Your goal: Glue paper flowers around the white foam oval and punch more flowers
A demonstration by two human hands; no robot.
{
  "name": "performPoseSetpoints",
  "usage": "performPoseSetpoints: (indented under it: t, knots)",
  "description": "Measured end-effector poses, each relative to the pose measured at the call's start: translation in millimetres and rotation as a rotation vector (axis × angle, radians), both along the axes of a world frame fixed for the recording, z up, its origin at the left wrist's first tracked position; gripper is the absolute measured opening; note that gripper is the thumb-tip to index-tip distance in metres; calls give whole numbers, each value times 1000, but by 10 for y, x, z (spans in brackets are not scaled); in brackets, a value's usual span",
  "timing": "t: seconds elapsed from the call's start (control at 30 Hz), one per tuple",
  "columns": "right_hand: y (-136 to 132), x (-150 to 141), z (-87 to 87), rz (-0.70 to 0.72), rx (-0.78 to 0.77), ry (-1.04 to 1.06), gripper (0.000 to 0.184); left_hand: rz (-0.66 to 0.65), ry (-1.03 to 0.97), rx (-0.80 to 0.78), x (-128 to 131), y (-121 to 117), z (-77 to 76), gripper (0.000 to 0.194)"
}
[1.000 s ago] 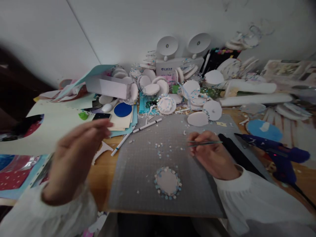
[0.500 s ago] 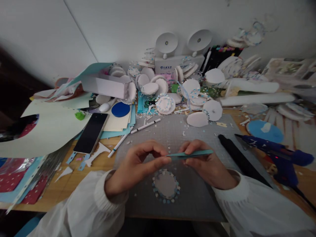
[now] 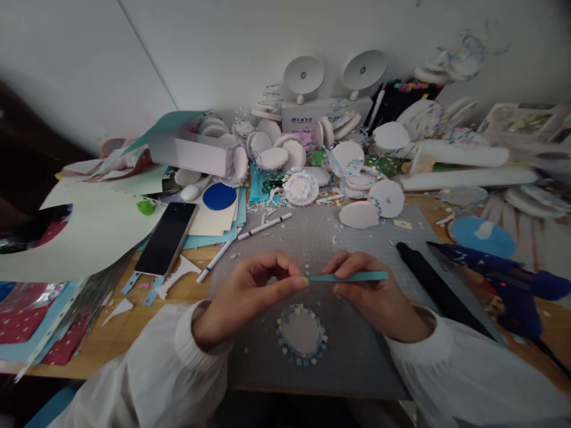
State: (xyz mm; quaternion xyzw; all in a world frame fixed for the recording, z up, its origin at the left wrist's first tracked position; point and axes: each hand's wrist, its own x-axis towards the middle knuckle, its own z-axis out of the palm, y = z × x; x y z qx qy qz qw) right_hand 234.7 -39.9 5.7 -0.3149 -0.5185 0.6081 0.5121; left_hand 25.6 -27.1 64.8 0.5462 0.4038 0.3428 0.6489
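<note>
Over the grey cutting mat (image 3: 267,368), my right hand (image 3: 368,294) grips a slim teal pair of tweezers (image 3: 370,276) near its wide end. The tweezers lie level, their narrow tip reaching left to my left hand (image 3: 263,291). Thumb and forefinger of that hand are pinched together at the tip; whatever sits between them is too small to make out. Below both hands a pale round disc (image 3: 301,333) lies flat on the mat, ringed with small blue and white star-like pieces.
A blue glue gun (image 3: 513,279) with a red light and a black rod-shaped object (image 3: 432,288) lie at right. A phone (image 3: 167,238) and a white pen (image 3: 265,226) are at left. Many white discs (image 3: 272,159) crowd the back, before a white box (image 3: 330,113).
The teal tweezers have turned slightly in my right hand, showing a broader side. Both hands stay nearly in place; the view has shifted a little.
</note>
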Motion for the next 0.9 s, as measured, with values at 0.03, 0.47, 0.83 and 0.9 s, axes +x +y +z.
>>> performPoseSetpoints:
  t: [0.03, 0.47, 0.83, 0.9]
  knots:
    - [0, -4, 3, -1, 7, -5, 17, -11, -5, 3, 2, -1, -2, 13]
    - [-12, -46, 25, -72, -20, 18, 18, -101, -188, -46, -10, -21, -114, 16]
    - [156, 97, 95, -363, -137, 191, 8, 179, -160, 278, -474, 111, 139, 22]
    - [151, 88, 103, -385, -151, 160, 11, 255, -42, 370, -539, 104, 166, 26]
